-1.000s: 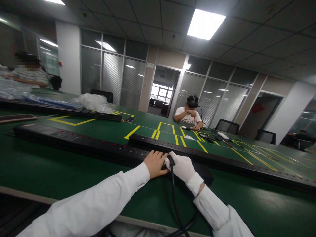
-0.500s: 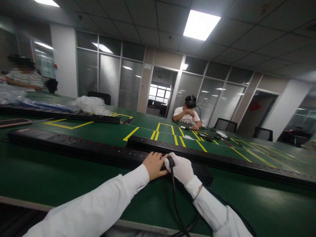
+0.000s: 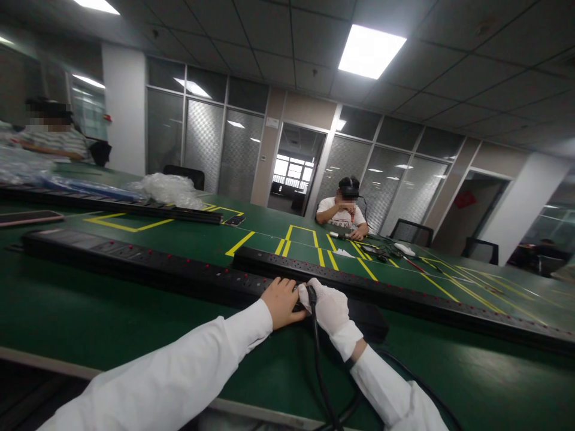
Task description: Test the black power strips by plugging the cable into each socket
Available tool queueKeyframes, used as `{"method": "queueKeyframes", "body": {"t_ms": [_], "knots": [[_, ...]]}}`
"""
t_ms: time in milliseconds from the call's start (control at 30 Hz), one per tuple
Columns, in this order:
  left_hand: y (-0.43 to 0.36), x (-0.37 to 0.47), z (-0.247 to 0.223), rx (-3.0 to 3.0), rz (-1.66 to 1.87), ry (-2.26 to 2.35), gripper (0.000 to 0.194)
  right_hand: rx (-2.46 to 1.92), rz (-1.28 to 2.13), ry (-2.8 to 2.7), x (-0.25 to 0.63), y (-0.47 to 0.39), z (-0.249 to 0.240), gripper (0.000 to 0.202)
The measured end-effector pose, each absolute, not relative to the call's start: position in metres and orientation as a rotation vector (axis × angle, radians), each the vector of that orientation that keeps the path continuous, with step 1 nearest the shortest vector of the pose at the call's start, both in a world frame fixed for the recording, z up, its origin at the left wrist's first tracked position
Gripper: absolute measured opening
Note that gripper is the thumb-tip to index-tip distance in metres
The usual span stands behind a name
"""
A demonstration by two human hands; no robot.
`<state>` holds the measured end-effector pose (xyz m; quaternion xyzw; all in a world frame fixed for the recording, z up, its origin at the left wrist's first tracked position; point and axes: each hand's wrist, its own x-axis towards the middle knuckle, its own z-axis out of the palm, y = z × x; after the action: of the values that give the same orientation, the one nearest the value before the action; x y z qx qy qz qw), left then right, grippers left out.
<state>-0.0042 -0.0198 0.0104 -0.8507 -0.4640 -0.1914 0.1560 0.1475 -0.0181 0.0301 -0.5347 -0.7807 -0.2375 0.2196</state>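
A long black power strip (image 3: 148, 267) with red lights and sockets lies slantwise across the green table. My bare left hand (image 3: 281, 303) grips this strip near its right part, fingers laid over the top and thumb along the near side. Beside it, my right hand (image 3: 331, 307), in a white glove, pinches a black plug (image 3: 311, 294) against the strip. The plug's front is hidden, so I cannot tell how deep it sits in a socket. Its black cable (image 3: 317, 353) hangs toward the table's near edge.
Just behind runs a second long power strip (image 3: 404, 292). At the left are clear plastic wrap (image 3: 171, 190), a phone (image 3: 31, 219) and more dark bars. Yellow tape (image 3: 240, 244) marks the table. Across it sits a person (image 3: 344, 209) near tangled cables; another person is far left.
The view has shifted slightly. Both hands stay at the same spot on the strip, and the right hand with the plug has turned a little.
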Motion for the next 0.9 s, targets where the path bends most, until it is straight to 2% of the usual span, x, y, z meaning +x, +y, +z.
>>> {"method": "queueKeyframes", "body": {"t_ms": [900], "knots": [[-0.0199, -0.0041, 0.0114, -2.443, -0.526, -1.347, 0.064, -1.45, -0.7, -2.219, 0.1501, -0.0154, 0.0318, 0.034]]}}
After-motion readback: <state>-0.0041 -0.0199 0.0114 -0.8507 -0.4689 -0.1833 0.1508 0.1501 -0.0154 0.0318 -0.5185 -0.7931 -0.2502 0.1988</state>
